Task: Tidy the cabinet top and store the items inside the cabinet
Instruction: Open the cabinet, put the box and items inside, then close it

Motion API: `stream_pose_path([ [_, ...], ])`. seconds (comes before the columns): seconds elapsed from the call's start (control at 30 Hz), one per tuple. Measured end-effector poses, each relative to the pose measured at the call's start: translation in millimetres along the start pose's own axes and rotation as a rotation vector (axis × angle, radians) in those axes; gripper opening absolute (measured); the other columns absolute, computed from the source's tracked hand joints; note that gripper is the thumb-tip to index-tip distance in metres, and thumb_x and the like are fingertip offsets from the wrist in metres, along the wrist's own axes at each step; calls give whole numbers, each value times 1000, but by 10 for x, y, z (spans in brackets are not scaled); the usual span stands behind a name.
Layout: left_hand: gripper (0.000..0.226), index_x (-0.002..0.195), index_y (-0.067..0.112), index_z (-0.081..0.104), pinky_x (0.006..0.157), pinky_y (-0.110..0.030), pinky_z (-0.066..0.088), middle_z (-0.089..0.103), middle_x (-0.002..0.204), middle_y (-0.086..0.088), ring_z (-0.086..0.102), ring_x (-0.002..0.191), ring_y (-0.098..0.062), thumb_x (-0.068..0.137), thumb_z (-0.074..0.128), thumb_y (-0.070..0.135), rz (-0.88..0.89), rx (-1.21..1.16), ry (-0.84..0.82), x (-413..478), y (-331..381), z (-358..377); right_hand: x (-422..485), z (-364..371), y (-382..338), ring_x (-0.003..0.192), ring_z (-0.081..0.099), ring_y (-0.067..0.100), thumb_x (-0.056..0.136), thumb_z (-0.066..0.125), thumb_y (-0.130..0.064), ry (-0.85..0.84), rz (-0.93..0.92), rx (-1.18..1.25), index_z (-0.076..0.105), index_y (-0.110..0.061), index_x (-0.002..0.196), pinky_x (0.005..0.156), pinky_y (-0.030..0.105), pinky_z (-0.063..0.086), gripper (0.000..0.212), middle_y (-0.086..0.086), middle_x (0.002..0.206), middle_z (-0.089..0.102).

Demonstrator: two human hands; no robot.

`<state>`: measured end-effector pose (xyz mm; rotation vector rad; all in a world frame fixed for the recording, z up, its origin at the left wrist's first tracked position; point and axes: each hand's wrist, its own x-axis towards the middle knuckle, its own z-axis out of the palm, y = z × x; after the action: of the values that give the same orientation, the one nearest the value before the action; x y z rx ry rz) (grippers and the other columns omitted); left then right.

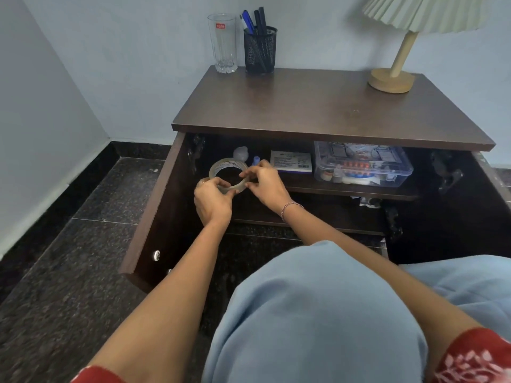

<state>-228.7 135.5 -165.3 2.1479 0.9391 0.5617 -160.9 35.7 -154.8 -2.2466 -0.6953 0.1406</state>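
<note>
Tape roll (225,163), clear and ring-shaped, is held by both hands in front of the left end of the upper shelf (345,190) inside the open cabinet. The left hand (213,200) grips its lower rim with fingers curled round it; the right hand (265,183) pinches the right side of the rim between thumb and fingertips. The roll is tilted and I cannot tell whether it touches the shelf yet.

Much of the storing looks done. On that shelf sit a clear plastic box (362,167) full of small items, a flat printed packet (291,161), a small blue-capped bottle (255,161) and a pale rounded object (240,153) just behind the roll. The cabinet top (318,106) carries only a drinking glass (223,42) and a mesh pen holder (260,51) side by side at the back left, and a lamp (392,78) at the back right.

Left to do, by my reading: set the roll down, then perhaps shut the doors. The left door (154,217) stands wide open.
</note>
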Motion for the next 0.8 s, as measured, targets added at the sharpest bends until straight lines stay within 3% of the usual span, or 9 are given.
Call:
stream_pose_path([
  [0.23,15,91,16,70,80,-37,52,59,112,-8,58,104,-25,78,75,18,42,165,-19,303,-86,165,149,227,119,105,64,22,89,50,8,-11,104,168,61,-6,122,92,18,46,38,10,125,59],
  [0.3,13,92,15,69,77,-36,51,58,111,-9,59,102,-26,79,73,18,52,186,-19,379,-102,222,201,284,135,112,61,20,90,50,8,-29,132,217,59,-5,125,97,16,43,39,10,129,58],
  [0.43,15,100,14,68,79,-36,51,60,112,-11,60,103,-28,85,65,16,10,193,-26,447,-134,326,308,373,154,126,52,19,90,50,6,-65,120,205,59,-6,126,111,25,37,38,9,135,55],
  [0.53,25,112,12,64,85,-36,50,59,117,-15,58,110,-30,88,58,10,8,198,-51,452,-146,369,383,418,176,130,48,19,91,49,5,-72,99,161,63,-8,122,107,15,30,36,8,138,53],
  [0.63,47,133,15,47,91,-37,50,55,124,-17,56,115,-30,88,58,9,56,150,-93,438,-157,383,431,444,186,134,43,19,92,46,5,-77,84,128,59,-8,127,102,9,25,39,8,143,47],
  [0.7,59,141,13,35,97,-37,47,45,136,-18,50,124,-31,87,58,8,90,138,-98,372,-169,404,401,467,174,140,35,20,91,43,7,-63,58,72,51,-6,135,111,16,23,46,8,150,37],
  [0.8,68,147,9,24,109,-39,38,15,157,-13,26,143,-28,87,56,5,162,203,-92,226,-235,443,285,529,158,142,30,22,90,44,7,-39,-79,-87,38,-6,143,117,31,28,55,9,153,29],
])
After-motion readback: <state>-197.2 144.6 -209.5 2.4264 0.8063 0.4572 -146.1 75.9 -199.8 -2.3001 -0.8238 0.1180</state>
